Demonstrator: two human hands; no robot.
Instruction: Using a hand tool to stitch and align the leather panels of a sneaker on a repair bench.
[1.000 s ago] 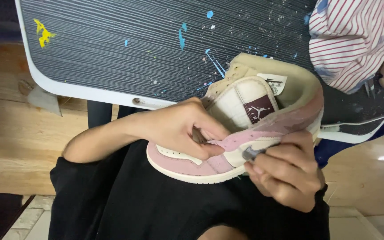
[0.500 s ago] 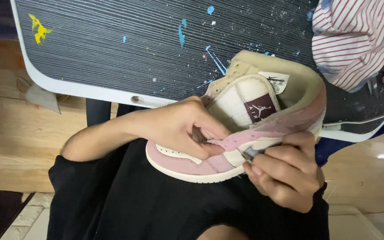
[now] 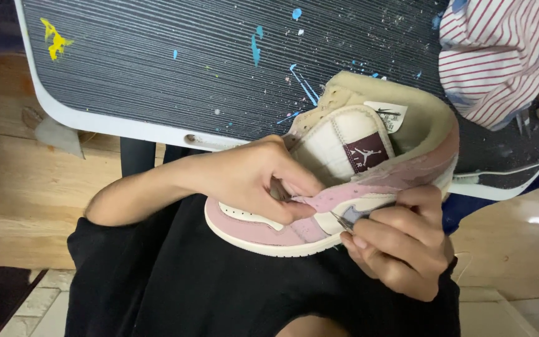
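A pink and cream high-top sneaker lies on its side across my lap, tongue and padded collar facing up. My left hand pinches the pink side panel near the lace area, with a small dark object between its fingers. My right hand grips the sole edge and side of the sneaker from below, and a thin grey tool tip shows between its fingers against the side panel.
A dark ribbed board with a white rim and paint splatters stands just beyond the shoe. A red-striped white cloth lies at its upper right. Black fabric covers my lap; wooden floor lies to the left.
None of note; both hands hold the sneaker as before, and the view has shifted very slightly.
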